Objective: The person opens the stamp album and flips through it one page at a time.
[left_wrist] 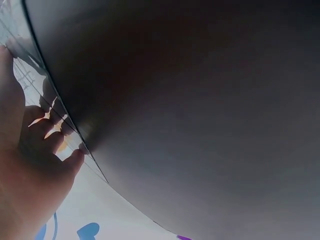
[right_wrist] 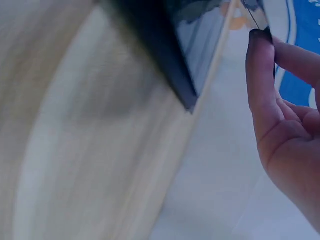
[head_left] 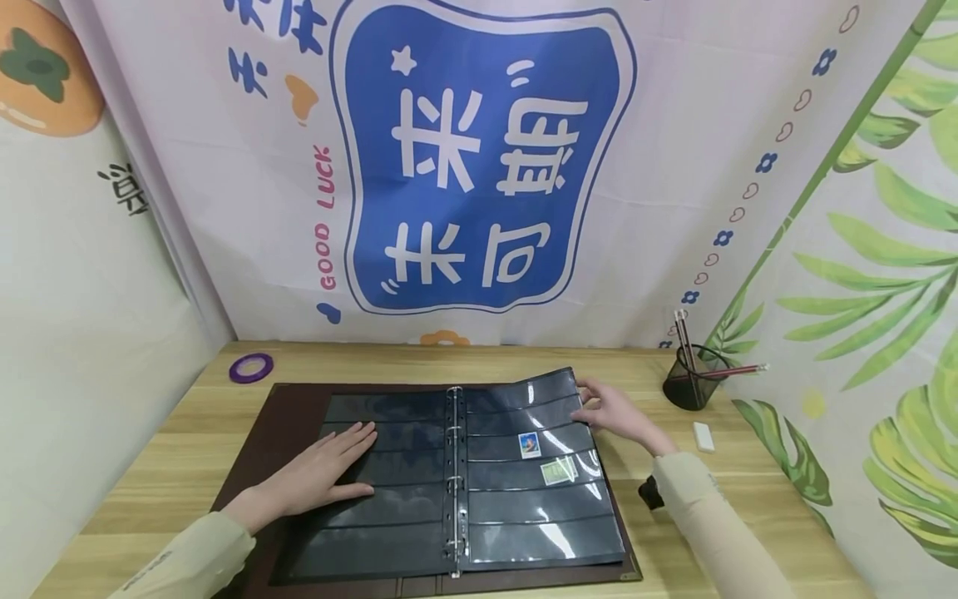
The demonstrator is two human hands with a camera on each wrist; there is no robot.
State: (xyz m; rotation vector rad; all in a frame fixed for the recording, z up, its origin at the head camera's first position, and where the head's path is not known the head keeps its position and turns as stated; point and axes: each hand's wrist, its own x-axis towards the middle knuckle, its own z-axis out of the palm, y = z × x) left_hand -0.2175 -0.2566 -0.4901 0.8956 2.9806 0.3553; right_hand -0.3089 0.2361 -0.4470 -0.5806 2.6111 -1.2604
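A stamp album with a dark brown cover (head_left: pixel 288 416) lies spread on the table, its black pages held by metal rings (head_left: pixel 454 482). My left hand (head_left: pixel 314 478) rests with straight fingers on the left page (head_left: pixel 404 507). At the upper outer corner of the right page (head_left: pixel 516 503), my right hand (head_left: pixel 615 416) pinches the edge between thumb and fingers; that corner is lifted slightly. Two stamps sit in this page's clear strips: a blue stamp (head_left: pixel 529 445) and, lower right, a pale green stamp (head_left: pixel 559 472). In the right wrist view, the thumb (right_wrist: pixel 262 75) presses the page edge.
A roll of purple tape (head_left: pixel 239 370) lies at the back left. At the back right stands a black mesh pen holder (head_left: pixel 684 389) with several pencils, and a white eraser (head_left: pixel 703 437) lies before it. A printed cloth wall (head_left: pixel 486 329) rises behind the table.
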